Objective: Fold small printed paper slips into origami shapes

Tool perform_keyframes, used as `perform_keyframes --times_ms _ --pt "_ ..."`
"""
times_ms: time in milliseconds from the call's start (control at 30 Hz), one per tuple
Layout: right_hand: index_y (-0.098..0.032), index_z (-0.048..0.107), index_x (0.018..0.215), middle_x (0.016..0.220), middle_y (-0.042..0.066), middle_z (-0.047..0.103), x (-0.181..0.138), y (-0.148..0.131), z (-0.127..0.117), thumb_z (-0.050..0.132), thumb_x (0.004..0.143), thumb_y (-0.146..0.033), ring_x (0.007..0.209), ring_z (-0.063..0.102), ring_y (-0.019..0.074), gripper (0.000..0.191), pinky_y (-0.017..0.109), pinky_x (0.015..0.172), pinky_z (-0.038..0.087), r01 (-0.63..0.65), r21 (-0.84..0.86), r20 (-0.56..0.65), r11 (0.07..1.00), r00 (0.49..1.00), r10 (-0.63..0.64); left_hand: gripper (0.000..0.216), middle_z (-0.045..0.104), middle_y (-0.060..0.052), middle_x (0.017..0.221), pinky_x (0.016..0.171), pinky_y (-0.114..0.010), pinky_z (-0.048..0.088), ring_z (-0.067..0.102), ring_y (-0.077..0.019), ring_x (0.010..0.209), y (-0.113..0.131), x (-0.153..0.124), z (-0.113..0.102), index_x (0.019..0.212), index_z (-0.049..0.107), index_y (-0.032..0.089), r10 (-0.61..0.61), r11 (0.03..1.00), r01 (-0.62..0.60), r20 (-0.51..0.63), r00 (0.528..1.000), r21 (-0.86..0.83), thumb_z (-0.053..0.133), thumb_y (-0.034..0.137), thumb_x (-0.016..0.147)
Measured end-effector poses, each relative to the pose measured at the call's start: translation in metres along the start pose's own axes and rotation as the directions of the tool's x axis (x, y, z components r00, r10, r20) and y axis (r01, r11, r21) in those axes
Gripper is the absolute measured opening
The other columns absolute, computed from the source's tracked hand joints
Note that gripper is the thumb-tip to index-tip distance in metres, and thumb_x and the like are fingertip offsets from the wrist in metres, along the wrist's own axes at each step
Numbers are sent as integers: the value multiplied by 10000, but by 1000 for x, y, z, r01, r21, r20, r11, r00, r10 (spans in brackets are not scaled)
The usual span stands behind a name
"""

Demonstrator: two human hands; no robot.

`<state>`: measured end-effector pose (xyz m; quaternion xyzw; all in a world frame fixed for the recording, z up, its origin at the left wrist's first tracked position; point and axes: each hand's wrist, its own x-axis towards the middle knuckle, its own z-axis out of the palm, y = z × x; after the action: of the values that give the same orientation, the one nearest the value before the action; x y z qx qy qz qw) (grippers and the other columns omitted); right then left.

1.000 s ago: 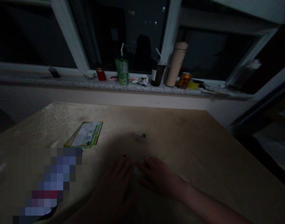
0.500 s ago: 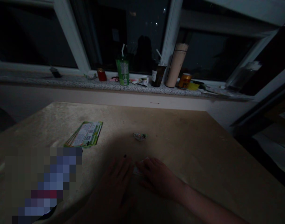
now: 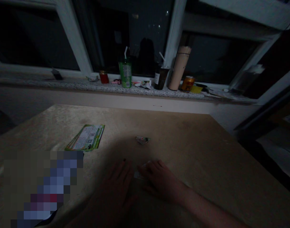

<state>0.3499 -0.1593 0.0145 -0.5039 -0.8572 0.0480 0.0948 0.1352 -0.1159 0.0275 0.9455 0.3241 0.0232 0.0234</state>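
The scene is dim. My left hand [image 3: 117, 185] lies flat on the tan table [image 3: 206, 152], fingers stretched out. My right hand [image 3: 160, 180] rests beside it, fingers curled down onto a small pale piece of paper [image 3: 140, 171] that shows between the two hands. A small folded paper scrap [image 3: 142, 139] lies on the table a little beyond my fingertips. A green printed leaflet [image 3: 86, 137] lies to the left.
A stone window sill [image 3: 64, 83] runs along the back with a green cup with straw [image 3: 125, 73], a dark cup [image 3: 160, 77], a tall beige tumbler [image 3: 178, 68], an orange can [image 3: 187, 83] and a red jar [image 3: 103, 76]. A blurred patch covers the lower left.
Both hands stay in place over the pale paper. The view has tilted up very slightly.
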Motion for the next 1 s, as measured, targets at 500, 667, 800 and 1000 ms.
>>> perform_keyframes --times_ms 500,667,800,1000 --pt "-215 541 1177 1101 77 620 -4 8 6 503 911 -264 1033 517 230 273 433 977 297 15 214 -154 977 988 18 866 55 -97 1546 1089 -414 293 147 -251 1400 19 3 7 1496 -44 158 156 973 -154 -2 988 -172 518 299 852" --pt "-248 608 1088 1060 52 656 -5 17 7 517 854 -127 1040 537 214 278 408 943 326 52 366 -254 929 966 45 834 52 -88 1551 1106 -466 235 115 -287 1401 22 8 7 1501 -11 186 175 968 -180 -44 984 -172 518 276 862" --pt "-252 615 1077 1081 51 642 -6 21 7 560 800 -107 1077 524 221 318 400 933 339 8 371 -352 929 927 132 752 -18 -85 1557 1084 -531 238 57 -339 1398 17 15 5 1497 112 219 112 980 -129 -116 987 -151 522 254 867" --pt "-231 610 1123 1188 76 586 -12 24 4 738 703 -233 1134 477 265 439 405 933 346 -203 322 -342 925 886 313 758 16 -72 1559 1110 -492 206 46 -295 1407 9 19 12 1498 88 222 198 947 -186 20 980 -264 524 308 883"
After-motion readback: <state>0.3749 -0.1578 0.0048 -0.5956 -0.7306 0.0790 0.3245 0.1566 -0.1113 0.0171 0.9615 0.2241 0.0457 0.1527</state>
